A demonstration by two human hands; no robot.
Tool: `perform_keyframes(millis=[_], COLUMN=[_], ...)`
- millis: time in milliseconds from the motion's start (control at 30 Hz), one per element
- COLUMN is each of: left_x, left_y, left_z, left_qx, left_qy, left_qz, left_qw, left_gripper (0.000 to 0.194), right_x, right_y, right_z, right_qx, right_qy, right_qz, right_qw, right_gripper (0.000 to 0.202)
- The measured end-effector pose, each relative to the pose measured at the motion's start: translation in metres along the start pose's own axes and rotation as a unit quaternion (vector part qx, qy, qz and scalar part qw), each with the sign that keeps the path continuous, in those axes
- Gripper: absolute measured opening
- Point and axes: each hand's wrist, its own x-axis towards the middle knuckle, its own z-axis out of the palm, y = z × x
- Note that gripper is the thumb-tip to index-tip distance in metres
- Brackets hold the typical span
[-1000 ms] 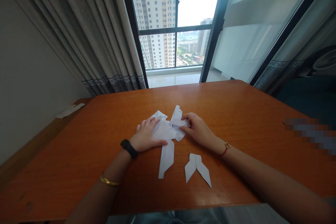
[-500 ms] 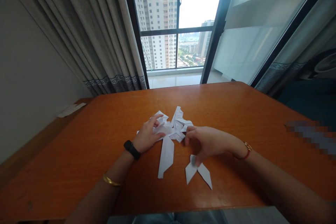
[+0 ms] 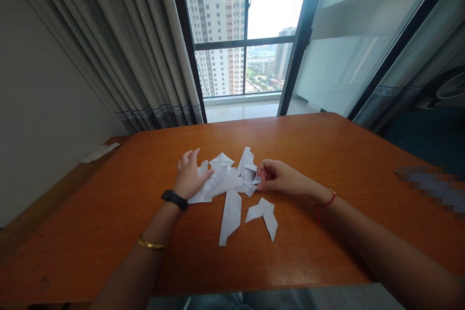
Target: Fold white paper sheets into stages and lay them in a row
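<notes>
Several folded white paper pieces (image 3: pixel 223 179) lie in an overlapping pile on the orange-brown table (image 3: pixel 145 232). My left hand (image 3: pixel 191 174) is at the pile's left side, fingers apart, thumb over the paper. At the right edge of the pile, my right hand (image 3: pixel 272 174) has its fingers closed on a folded paper piece (image 3: pixel 256 180). A long paper strip (image 3: pixel 230 218) points from the pile toward me. Nearer me and to the right lies a separate V-shaped folded paper (image 3: pixel 264 213), touched by neither hand.
A white paper (image 3: pixel 100 153) rests on a ledge beyond the table's left edge. Grey curtains (image 3: pixel 156 58) and a window stand behind the table. A blurred patch (image 3: pixel 432 186) covers something at the right.
My left hand has moved left, uncovering more of the pile. The V-shaped paper has shifted up-left and turned; my right hand has left it and closed at the pile's right edge.
</notes>
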Motion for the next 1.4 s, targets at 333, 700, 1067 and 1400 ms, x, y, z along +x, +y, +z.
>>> perform_keyframes(millis=[333, 700, 1067, 1400], left_x=[-0.014, -0.045, -0.030, -0.023], left_y=[0.008, 0.057, 0.044, 0.025], left_z=[-0.022, -0.009, 0.001, 0.013], left_qx=[0.172, 0.127, -0.106, 0.051], left_qy=[-0.169, -0.211, -0.142, -0.157], left_qz=[-0.027, 0.129, 0.036, 0.028], left_qw=[0.970, 0.961, 0.984, 0.986], left_gripper=[0.104, 0.055, 0.025, 0.113], right_x=[-0.005, -0.013, 0.010, 0.011], right_y=[-0.012, -0.019, 0.003, 0.014], right_z=[0.012, 0.031, 0.000, 0.040], right_qx=[-0.061, -0.298, 0.103, -0.217], right_qy=[-0.076, -0.075, 0.151, 0.157], right_qz=[0.003, 0.017, 0.030, -0.065], right_qw=[0.995, 0.952, 0.983, 0.961], right_gripper=[0.024, 0.036, 0.036, 0.039])
